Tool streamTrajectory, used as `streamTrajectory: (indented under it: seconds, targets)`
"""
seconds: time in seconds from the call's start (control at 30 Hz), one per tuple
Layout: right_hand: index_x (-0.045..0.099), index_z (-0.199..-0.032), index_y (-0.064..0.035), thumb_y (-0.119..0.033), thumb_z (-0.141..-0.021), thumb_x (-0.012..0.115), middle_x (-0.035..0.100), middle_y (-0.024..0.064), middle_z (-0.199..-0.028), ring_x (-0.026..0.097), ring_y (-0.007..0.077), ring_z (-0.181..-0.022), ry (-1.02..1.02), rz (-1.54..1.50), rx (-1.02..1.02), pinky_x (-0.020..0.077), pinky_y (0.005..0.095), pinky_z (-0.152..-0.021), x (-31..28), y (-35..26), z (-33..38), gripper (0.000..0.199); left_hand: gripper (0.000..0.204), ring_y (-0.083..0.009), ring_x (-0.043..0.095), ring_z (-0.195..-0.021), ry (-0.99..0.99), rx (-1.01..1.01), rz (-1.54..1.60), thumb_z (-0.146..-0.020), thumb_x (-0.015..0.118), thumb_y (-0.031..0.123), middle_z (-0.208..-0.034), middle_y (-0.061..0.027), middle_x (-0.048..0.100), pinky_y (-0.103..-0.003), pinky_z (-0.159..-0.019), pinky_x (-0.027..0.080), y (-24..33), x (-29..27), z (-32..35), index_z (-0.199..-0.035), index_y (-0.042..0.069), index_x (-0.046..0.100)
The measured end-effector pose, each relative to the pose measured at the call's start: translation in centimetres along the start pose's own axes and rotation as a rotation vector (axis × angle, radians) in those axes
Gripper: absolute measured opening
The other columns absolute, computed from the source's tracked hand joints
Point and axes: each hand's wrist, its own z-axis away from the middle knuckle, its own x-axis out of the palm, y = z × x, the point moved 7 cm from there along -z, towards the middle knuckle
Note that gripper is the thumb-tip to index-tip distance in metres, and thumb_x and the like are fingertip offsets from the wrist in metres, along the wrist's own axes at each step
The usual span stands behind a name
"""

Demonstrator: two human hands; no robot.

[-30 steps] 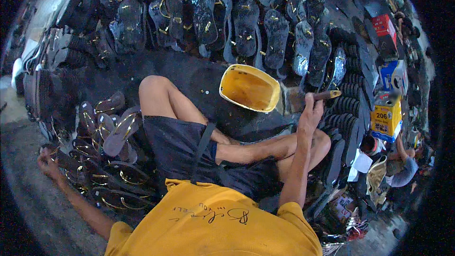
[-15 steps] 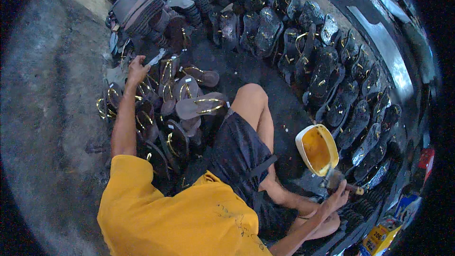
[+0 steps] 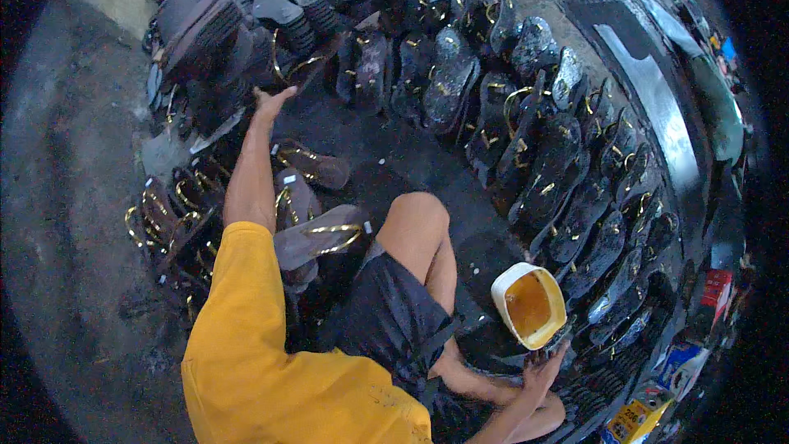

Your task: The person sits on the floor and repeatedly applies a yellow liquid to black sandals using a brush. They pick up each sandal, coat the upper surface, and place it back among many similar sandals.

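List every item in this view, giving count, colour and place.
Tub: one, whitish with amber contents, on the floor by the right shin
Strapped sandals: several, brown with gold straps, piled left of the legs
Shiny soles: many, black, in rows curving from far side to right
Stacked soles: many, dark grey, upper left
Red box: one, right edge
Yellow box: one, lower right
Shirt: one, mustard, worn
Shorts: one pair, dark, worn
Hands: two, bare; left hand near the stacks, right hand below the tub, grip unclear
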Motion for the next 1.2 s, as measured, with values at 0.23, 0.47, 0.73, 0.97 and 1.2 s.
streamTrajectory:
  seconds: [0.23,0.47,0.73,0.97,1.2]
  targets:
    - [0.05,-0.145,-0.0048,-0.068,-0.092,0.066,0.052,0.0092,-0.138,0.053,0.0227,-0.107,0.495,0.161,-0.428,0.0464,0.0376,-0.086,-7.4,-7.2,4.1,0.084,0.094,-0.0304,0.062,-0.124,-0.01,-0.14,-0.239,-0.063,0.097,0.034,-0.135,-0.0192,0.064,-0.04,-0.107,0.048,2.5,6.7,4.3,-0.139,-0.003,0.056]
    - [0.055,-0.139,-0.0013,-0.046,-0.102,0.058,0.061,0.0123,-0.126,0.064,0.0245,-0.088,0.562,0.181,-0.678,0.0515,0.0342,-0.071,-8.7,-12.5,5.8,0.058,0.033,-0.0121,0.063,-0.081,-0.181,0.325,0.106,-0.082,0.087,0.018,-0.092,-0.0016,0.07,-0.028,-0.07,0.049,10.1,0.3,9.8,-0.104,0.004,0.068]
    - [0.064,-0.13,-0.004,-0.028,-0.102,0.061,0.067,0.0075,-0.113,0.063,0.0151,-0.091,0.226,0.328,-0.897,0.0486,0.0269,-0.076,5.3,-15.9,12.2,0.036,0.029,-0.0113,0.068,-0.09,-0.156,0.781,0.2,-0.098,0.072,0.016,-0.103,-0.0057,0.073,-0.027,-0.078,0.055,37.6,-9.7,34.1,-0.123,0.004,0.065]
    - [0.061,-0.133,-0.0033,-0.019,-0.099,0.065,0.067,0.0174,-0.129,0.063,0.0258,-0.123,-0.749,0.485,-1.181,0.0467,0.0363,-0.106,24.6,-13.4,29.2,0.038,0.028,-0.0145,0.071,-0.096,-0.597,0.938,0.033,-0.096,0.072,0.01,-0.108,-0.0072,0.074,-0.032,-0.085,0.056,39.4,-1.7,49.2,-0.122,0.002,0.065]
    - [0.063,-0.131,-0.0034,-0.016,-0.098,0.069,0.074,0.0117,-0.105,0.07,0.0218,-0.094,-0.845,0.51,-0.694,0.0557,0.0337,-0.082,27.7,-2.5,23.8,0.035,0.029,-0.0147,0.065,-0.112,-0.613,0.76,0.225,-0.098,0.068,0.008,-0.117,-0.0077,0.069,-0.032,-0.094,0.053,32.8,2.5,48.9,-0.125,-0.001,0.062]
